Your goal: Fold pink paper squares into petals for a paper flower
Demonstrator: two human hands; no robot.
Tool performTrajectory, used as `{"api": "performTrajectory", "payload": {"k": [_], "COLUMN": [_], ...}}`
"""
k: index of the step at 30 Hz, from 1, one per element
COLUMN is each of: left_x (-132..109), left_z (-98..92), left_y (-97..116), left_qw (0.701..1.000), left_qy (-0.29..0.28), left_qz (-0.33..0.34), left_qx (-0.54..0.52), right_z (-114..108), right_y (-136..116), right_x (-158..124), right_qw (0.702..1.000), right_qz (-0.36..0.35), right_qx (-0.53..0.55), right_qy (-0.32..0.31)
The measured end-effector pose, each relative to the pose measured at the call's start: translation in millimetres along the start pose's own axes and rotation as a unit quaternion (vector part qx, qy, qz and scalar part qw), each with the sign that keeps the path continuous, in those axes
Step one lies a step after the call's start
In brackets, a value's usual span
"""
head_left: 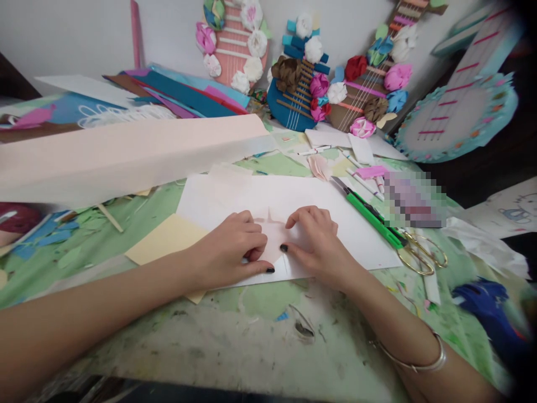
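A white sheet [352, 240] lies flat on the table [176, 341]. On it, between my hands, rests a thin pale pink piece of paper [272, 230] with a small raised fold. My left hand [235, 246] lies at its left edge, fingers curled and thumb stretched out along the sheet; whether the fingers pinch any paper is hidden. My right hand [316, 240] touches the paper's right side, its index finger and thumb apart. A yellow sheet [165, 240] sits partly under my left forearm.
Right of the white sheet lie a green cutter [373, 220], gold-handled scissors [422, 254], markers [364, 183] and a blue tool [489, 308]. A large pale pink roll [126, 151] spans the back left. Decorated paper instruments [293, 106] lean on the wall.
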State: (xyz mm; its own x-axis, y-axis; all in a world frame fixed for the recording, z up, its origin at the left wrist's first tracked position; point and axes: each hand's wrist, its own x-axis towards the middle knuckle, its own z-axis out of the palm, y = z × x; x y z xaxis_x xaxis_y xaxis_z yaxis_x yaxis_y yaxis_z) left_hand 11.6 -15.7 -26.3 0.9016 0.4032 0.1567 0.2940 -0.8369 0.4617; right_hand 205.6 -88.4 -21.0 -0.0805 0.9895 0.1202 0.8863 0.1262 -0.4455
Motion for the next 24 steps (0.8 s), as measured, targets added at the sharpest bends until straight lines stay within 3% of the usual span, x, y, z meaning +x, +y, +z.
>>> {"api": "performTrajectory", "payload": {"k": [9,20,24], "left_x": [1.4,0.2,-2.5], "left_z": [0.2,-1.9,-11.1], "left_y": [0.8,2.2,2.4], "left_qw": [1.0,1.0,0.997], "left_qy": [0.003,-0.008,-0.012], "left_qz": [-0.001,-0.009,-0.03], "left_qx": [-0.001,-0.003,-0.075], "right_z": [5.3,4.1,2.9], "right_y": [-13.9,-3.6,-6.5], "right_x": [-5.9,-3.0,-6.0], "right_qw": [0.999,0.999,0.999], "right_qz": [-0.035,0.025,-0.015], "right_qx": [0.018,-0.014,0.009], "right_qy": [0.004,0.03,0.034]}}
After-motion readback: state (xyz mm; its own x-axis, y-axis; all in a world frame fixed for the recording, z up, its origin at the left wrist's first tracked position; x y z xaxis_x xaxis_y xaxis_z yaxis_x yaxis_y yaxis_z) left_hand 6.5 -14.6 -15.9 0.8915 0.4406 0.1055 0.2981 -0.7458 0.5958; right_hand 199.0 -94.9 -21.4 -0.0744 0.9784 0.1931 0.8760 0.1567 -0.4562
